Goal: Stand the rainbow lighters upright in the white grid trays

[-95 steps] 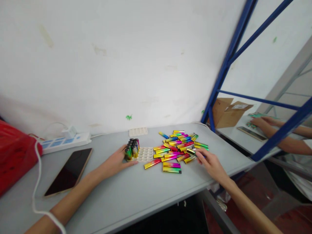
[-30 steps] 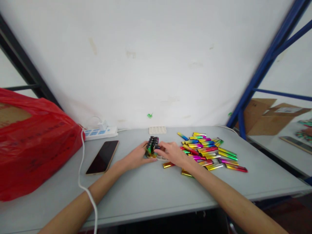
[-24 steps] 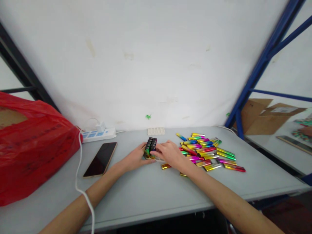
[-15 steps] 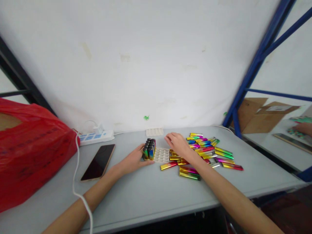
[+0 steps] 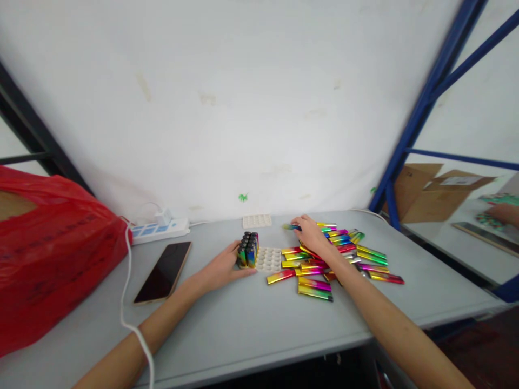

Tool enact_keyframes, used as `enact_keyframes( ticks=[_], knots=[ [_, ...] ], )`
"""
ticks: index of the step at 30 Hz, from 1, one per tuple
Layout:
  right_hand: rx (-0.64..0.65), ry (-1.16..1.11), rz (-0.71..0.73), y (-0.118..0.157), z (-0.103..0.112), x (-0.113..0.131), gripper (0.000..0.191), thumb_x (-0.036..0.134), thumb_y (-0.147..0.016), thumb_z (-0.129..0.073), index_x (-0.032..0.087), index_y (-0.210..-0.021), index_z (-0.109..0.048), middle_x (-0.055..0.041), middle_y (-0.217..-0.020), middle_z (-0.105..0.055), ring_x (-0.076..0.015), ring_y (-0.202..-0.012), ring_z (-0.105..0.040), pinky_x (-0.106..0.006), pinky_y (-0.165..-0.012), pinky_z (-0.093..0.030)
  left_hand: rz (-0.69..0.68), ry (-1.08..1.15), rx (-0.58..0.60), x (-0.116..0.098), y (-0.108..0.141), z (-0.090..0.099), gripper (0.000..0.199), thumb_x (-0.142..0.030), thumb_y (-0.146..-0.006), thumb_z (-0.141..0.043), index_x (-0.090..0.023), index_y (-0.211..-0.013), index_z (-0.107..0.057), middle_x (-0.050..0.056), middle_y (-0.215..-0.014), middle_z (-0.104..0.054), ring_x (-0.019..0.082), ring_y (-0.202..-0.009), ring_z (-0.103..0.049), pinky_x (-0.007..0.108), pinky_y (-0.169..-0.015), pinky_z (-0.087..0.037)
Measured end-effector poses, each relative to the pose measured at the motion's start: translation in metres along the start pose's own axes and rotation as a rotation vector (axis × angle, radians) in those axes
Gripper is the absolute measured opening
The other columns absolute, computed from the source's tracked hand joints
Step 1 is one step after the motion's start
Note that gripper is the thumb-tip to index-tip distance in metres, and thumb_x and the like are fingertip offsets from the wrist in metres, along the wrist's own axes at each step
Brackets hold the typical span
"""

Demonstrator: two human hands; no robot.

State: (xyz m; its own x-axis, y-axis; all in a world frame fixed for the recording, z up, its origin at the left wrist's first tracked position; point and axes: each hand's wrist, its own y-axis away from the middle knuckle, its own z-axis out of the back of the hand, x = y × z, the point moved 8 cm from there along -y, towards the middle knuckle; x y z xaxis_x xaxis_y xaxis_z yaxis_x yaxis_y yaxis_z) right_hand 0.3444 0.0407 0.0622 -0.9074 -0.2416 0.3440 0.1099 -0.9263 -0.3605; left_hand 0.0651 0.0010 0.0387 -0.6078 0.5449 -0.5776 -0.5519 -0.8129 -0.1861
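A pale tray (image 5: 270, 260) with round hollows lies mid-table, its left part filled with several upright lighters (image 5: 248, 249) with black tops. My left hand (image 5: 223, 266) wraps round the left side of that group, thumb along the tray's front edge. Over the back of the pile, my right hand (image 5: 310, 233) pinches one shiny lighter (image 5: 291, 227) between its fingertips; its end points left. Many metallic lighters in yellow, red, green, blue and purple (image 5: 314, 283) lie loosely right of the tray, partly under my right forearm.
A second pale tray (image 5: 257, 220) lies by the wall. To the left are a phone (image 5: 164, 272), a power strip (image 5: 160, 230), a white cable (image 5: 125, 302) and a red bag (image 5: 57, 259). At right: blue frame (image 5: 413, 127), cardboard box (image 5: 436, 192), another person's hand (image 5: 505, 212).
My right hand has moved right, from beside the tray to the back of the pile, and now has a lighter in its fingers. My left hand has stayed at the tray.
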Motion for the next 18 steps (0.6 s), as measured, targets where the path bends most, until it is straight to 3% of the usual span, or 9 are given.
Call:
enact_keyframes(
  ticks=[2, 5, 9, 12, 14, 16, 18],
  knots=[
    [-0.092, -0.265, -0.004, -0.003, 0.004, 0.0, 0.028, 0.014, -0.091, -0.065, 0.017, -0.117, -0.075, -0.0116, -0.116, -0.076, -0.0228, -0.103, -0.071, -0.036, -0.099, -0.051, -0.005, 0.001, 0.005, -0.001, 0.0, 0.0, 0.077, -0.057, -0.081, -0.082, -0.019, -0.145, -0.062, 0.016, -0.152, -0.061, 0.041, -0.142, -0.057, 0.055, -0.127, -0.039],
    [-0.128, -0.734, -0.111, -0.005, 0.0, -0.003, 0.032, 0.03, -0.084, -0.075, 0.018, -0.113, -0.075, -0.0068, -0.103, -0.077, -0.02, -0.086, -0.07, -0.035, -0.086, -0.054, -0.004, -0.004, 0.023, -0.002, 0.0, -0.001, 0.076, -0.056, -0.083, -0.081, -0.017, -0.145, -0.062, 0.017, -0.153, -0.06, 0.041, -0.144, -0.056, 0.053, -0.128, -0.038],
    [-0.084, -1.224, -0.223, 0.0, -0.011, 0.01, 0.051, 0.055, -0.073, -0.085, 0.02, -0.108, -0.076, -0.0081, -0.109, -0.076, -0.0207, -0.096, -0.068, -0.032, -0.082, -0.054, -0.019, 0.009, 0.021, -0.003, 0.0, 0.0, 0.075, -0.054, -0.083, -0.081, -0.017, -0.145, -0.062, 0.019, -0.155, -0.058, 0.042, -0.144, -0.056, 0.055, -0.127, -0.038],
    [-0.028, -1.379, -0.223, 0.006, -0.013, 0.029, 0.055, 0.068, -0.07, -0.084, 0.022, -0.096, -0.07, -0.0063, -0.102, -0.074, -0.0199, -0.091, -0.068, -0.031, -0.078, -0.056, -0.028, 0.022, 0.02, -0.005, 0.0, 0.0, 0.076, -0.052, -0.083, -0.082, -0.018, -0.147, -0.061, 0.017, -0.156, -0.058, 0.041, -0.144, -0.056, 0.054, -0.128, -0.038],
    [0.032, -1.422, -0.199, 0.009, -0.013, 0.043, 0.057, 0.074, -0.074, -0.079, 0.025, -0.095, -0.062, -0.0008, -0.085, -0.069, -0.017, -0.076, -0.065, -0.031, -0.071, -0.055, -0.027, 0.018, 0.011, -0.005, 0.0, 0.001, 0.078, -0.051, -0.082, -0.083, -0.018, -0.149, -0.06, 0.015, -0.156, -0.059, 0.041, -0.143, -0.057, 0.051, -0.128, -0.038],
    [0.103, -1.409, -0.178, 0.013, -0.014, 0.054, 0.055, 0.076, -0.08, -0.072, 0.027, -0.1, -0.056, 0.007, -0.069, -0.056, -0.012, -0.057, -0.052, -0.026, -0.058, -0.049, -0.023, 0.013, 0.005, -0.005, 0.001, 0.001, 0.078, -0.052, -0.082, -0.083, -0.018, -0.149, -0.06, 0.014, -0.155, -0.06, 0.041, -0.142, -0.057, 0.05, -0.127, -0.039],
    [0.155, -1.326, -0.177, 0.015, -0.017, 0.059, 0.052, 0.076, -0.086, -0.065, 0.028, -0.102, -0.054, 0.0118, -0.062, -0.041, -0.0091, -0.046, -0.032, -0.022, -0.047, -0.034, -0.023, 0.013, 0.006, -0.004, 0.001, 0.001, 0.078, -0.052, -0.082, -0.083, -0.019, -0.148, -0.06, 0.015, -0.154, -0.061, 0.041, -0.141, -0.058, 0.052, -0.127, -0.04]
  ],
)
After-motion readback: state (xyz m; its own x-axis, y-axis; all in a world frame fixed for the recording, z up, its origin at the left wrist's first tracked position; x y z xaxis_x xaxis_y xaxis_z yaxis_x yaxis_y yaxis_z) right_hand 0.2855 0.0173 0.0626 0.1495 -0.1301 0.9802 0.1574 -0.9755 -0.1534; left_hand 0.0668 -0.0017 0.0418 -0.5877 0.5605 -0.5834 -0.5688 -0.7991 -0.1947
